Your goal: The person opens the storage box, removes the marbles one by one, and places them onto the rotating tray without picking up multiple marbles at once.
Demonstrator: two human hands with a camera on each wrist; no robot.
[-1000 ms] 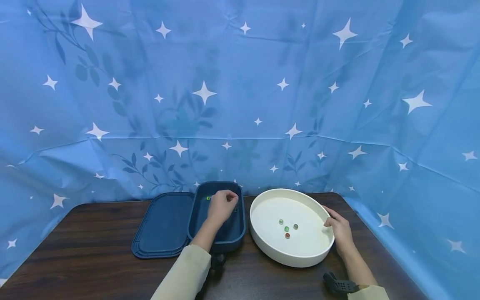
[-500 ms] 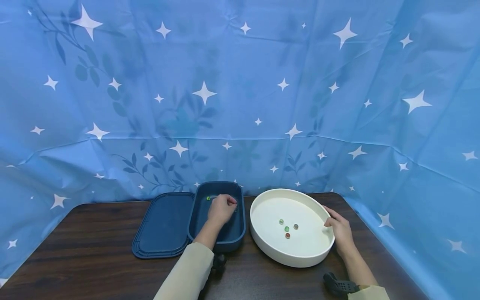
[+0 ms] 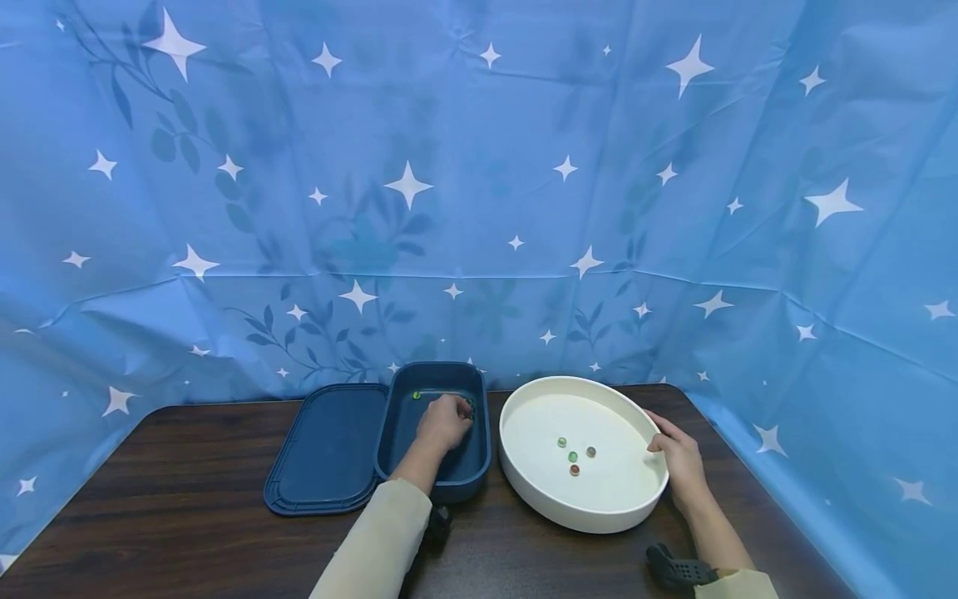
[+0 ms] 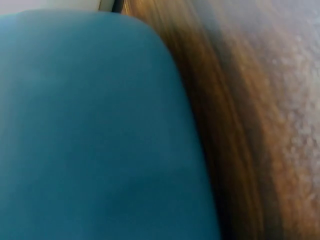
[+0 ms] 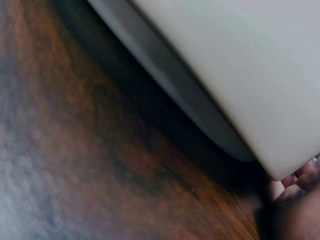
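Four marbles [image 3: 572,457] lie in the white tray [image 3: 580,519], rim pinched by the right hand [image 3: 679,459], fingers partly hidden. Left hand [image 3: 443,423] inside blue box [image 3: 466,489]: fingertips obscured, cannot tell whether pinching.

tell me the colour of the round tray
The round tray is off-white, clearest in the head view.

Head view forward and down, wrist views close, left sharing blue box [image 4: 90,130], right white tray [image 5: 240,75]

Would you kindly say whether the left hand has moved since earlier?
Yes, slightly: in the head view, the left hand sits farther below the far rim of the blue box.
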